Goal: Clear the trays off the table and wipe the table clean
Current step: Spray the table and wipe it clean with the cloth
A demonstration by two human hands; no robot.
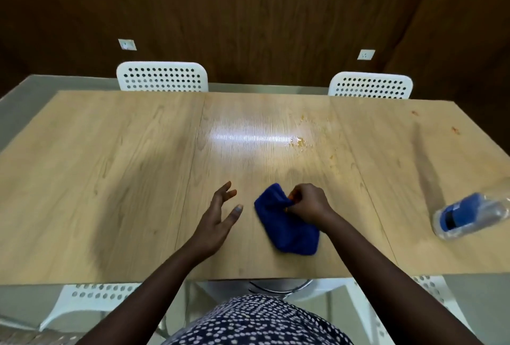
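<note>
Right hand [307,201] clenched, pinching a bunched corner of the blue cloth [287,223] between thumb and curled fingers. Cloth lying on the wooden table [110,179] near the front edge, just right of centre. Left hand [218,217] released, fingers spread and straight, just left of the cloth, apart from it. Orange crumbs [299,141] farther back. Clear bottle [469,216] lying at the right edge.
</note>
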